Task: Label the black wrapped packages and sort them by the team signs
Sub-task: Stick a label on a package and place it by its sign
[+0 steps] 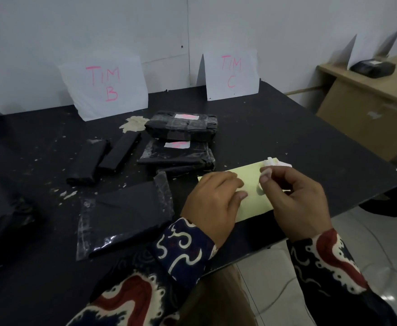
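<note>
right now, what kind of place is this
Probably a plain office or back room used as a makeshift parcel-sorting station: handwritten TIM B sign and TIM C sign leaning on a bare wall, black wrapped packages on a dark table.

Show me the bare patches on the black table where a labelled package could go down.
Bare tabletop lies in front of the TIM C sign, running right to the table edge, and left of the two slim packages, below the TIM B sign. The middle is crowded: stacked labelled packages, yellow sheet under both hands.
</note>
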